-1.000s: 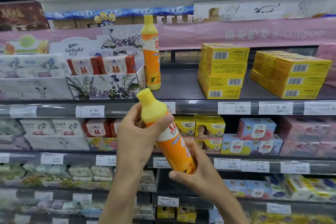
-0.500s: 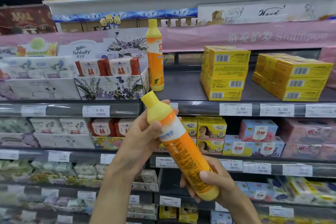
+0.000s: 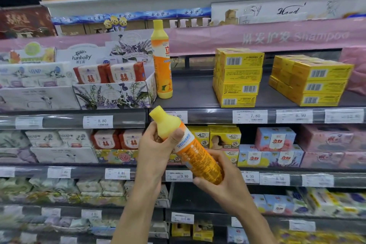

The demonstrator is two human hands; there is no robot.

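1. Orange bottle (image 3: 195,156) with a yellow cap, head view: it is held tilted in front of the shelves, cap up-left, just below the upper shelf (image 3: 198,95). The left hand (image 3: 156,150) wraps its neck, with the thumb across the shoulder. The right hand (image 3: 223,180) cups and grips the base.
2. Risk, as I judge it: the bottle is held only at its two ends, so releasing one hand to turn it could let the smooth body slip and drop. Lifting it carelessly to the shelf could topple the tall, narrow standing bottle (image 3: 162,61).
3. Count: two orange bottles, one held and one standing. Two stacks of yellow boxes (image 3: 237,77), four layers and three. Two red packs (image 3: 111,73) in the floral carton (image 3: 112,95) on that shelf.
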